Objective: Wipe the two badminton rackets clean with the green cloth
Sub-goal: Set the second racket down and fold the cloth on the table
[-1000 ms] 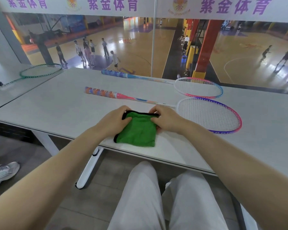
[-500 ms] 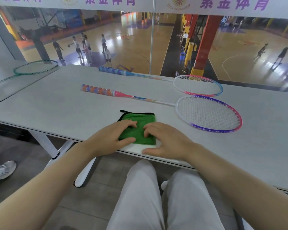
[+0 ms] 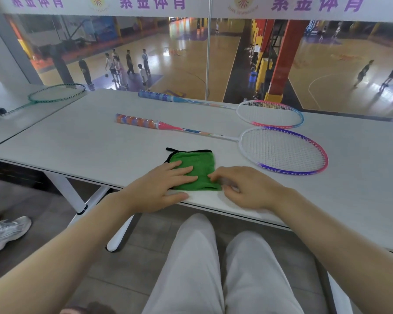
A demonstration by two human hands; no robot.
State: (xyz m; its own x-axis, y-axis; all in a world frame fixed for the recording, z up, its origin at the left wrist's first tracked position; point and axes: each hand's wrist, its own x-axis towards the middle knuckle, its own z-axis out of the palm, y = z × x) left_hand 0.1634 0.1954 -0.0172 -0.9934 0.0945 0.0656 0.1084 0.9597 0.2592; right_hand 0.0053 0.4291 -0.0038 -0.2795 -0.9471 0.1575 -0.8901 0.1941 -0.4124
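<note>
A folded green cloth [image 3: 196, 165] with black trim lies flat near the front edge of the grey table [image 3: 82, 143]. My left hand [image 3: 159, 189] rests palm down with its fingers on the cloth's left part. My right hand [image 3: 243, 189] lies beside the cloth's right edge, fingertips touching it, fingers spread. Beyond the cloth lie two rackets, handles to the left. The near racket [image 3: 281, 150] has a purple-pink frame and an orange-purple grip. The far racket [image 3: 268, 113] has a pink-blue frame and a blue grip.
A green racket [image 3: 57, 93] lies on the adjoining table at the left. Behind the table a glass pane overlooks a sports hall with people. My legs in white trousers [image 3: 213, 268] are under the table. A person's sneaker [image 3: 7, 233] shows at the lower left.
Both hands drew back from the cloth's far edge toward me and flattened. The right hand has slid off the cloth to its right side. The cloth now lies folded flat.
</note>
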